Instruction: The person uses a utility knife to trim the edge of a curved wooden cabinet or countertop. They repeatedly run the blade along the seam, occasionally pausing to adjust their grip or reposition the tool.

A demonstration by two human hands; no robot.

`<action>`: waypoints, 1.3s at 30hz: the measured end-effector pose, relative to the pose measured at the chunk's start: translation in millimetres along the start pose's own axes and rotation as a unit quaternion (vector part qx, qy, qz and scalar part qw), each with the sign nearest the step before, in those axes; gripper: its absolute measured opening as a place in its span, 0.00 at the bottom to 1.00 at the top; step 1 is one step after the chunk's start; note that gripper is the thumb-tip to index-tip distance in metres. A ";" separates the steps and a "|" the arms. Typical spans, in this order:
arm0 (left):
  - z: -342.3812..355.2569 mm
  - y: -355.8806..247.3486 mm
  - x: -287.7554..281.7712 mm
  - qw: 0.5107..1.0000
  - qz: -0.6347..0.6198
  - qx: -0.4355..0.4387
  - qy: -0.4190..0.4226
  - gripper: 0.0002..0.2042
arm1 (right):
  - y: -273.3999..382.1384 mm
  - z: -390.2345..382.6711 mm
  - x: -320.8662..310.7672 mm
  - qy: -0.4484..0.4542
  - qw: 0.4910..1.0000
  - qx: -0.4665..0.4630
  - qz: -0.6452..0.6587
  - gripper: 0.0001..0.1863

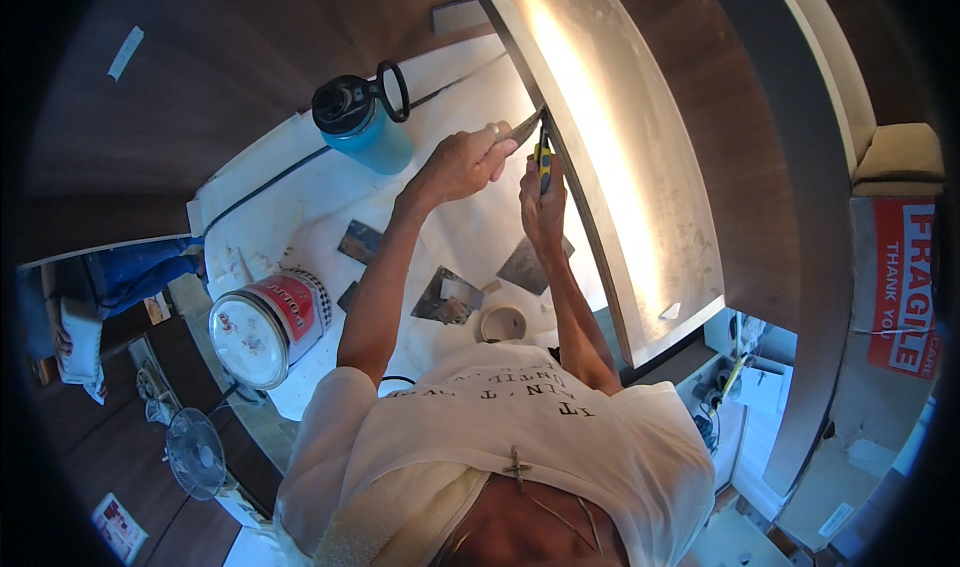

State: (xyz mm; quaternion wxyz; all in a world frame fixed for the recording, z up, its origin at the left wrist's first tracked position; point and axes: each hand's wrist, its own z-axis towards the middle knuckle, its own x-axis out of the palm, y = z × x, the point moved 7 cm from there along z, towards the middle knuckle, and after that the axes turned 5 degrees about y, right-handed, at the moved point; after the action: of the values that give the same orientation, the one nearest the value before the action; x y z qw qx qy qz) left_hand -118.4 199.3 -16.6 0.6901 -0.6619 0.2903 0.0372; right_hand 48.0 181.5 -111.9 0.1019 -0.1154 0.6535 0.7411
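My left hand (462, 167) is closed in a pinch on a thin, tapering grey-brown strip (526, 128), whose far end meets the edge of a lit panel (600, 137). Below and to the right of it, my right hand (543, 207) grips a yellow and dark utility knife (544, 157). The knife's tip points away from me, at the panel edge beside the strip's end. Whether the blade touches the strip, I cannot tell. To the left of my left hand stands a light blue bottle (370, 142) with a black lid and loop.
A tin (262, 332) with a red label stands on the white work surface (450, 232). Dark flat pieces (448, 297) and a tape roll (503, 323) lie nearer me. Far left are a fan (195, 454) and another person's hand (62, 342). A cardboard box (890, 297) stands right.
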 end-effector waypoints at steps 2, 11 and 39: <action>-1.0 0.1 -0.3 1.000 0.007 -0.001 -0.002 0.12 | 1.0 1.9 -1.8 -0.001 1.000 -0.019 -0.005 0.11; 1.1 4.3 -7.8 0.998 0.065 -0.009 0.004 0.12 | 15.9 -4.4 -5.0 0.027 0.999 -0.004 0.031 0.11; 7.6 11.5 -5.6 0.999 0.012 0.018 0.043 0.15 | 21.9 -3.7 -1.5 0.002 1.000 0.002 -0.010 0.13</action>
State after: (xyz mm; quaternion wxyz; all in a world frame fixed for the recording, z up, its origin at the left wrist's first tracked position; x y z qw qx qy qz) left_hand -125.4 209.7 -24.7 0.6883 -0.6469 0.3281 0.0122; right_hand 43.0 175.0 -91.2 0.1082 -0.1233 0.6542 0.7383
